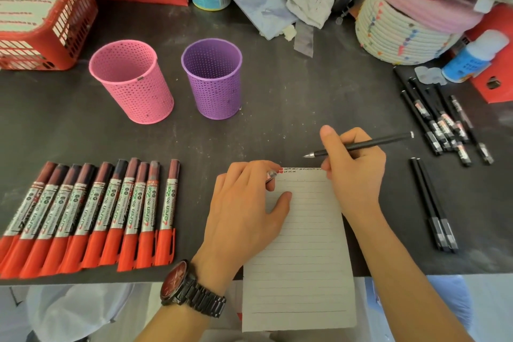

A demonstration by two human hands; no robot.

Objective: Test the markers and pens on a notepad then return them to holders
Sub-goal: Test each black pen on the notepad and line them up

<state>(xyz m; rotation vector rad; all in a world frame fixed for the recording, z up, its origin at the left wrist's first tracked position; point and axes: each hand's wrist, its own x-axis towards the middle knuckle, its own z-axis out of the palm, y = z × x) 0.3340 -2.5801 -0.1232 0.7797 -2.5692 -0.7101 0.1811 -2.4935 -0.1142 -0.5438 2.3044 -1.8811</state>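
Lined notepad (302,244) is lying at lower centre, thin and likely to slide. Left hand (244,203) is pressing it while pinching what looks like a small cap (271,175). Right hand (352,166) is gripping the black pen (388,139) mid-barrel, probably light, stiff and smooth. Markers (91,216) at lower left are showing "Zoren" and "Permanent Marking".

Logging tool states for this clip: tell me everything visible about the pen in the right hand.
The pen is slim and matte black, plastic by its look, with a silver tip and a pale band at its back end. It is uncapped; what may be its cap sits in the left hand. The right hand grips it mid-barrel, nearly level, tip pointing left, above the table just beyond the notepad's top edge.
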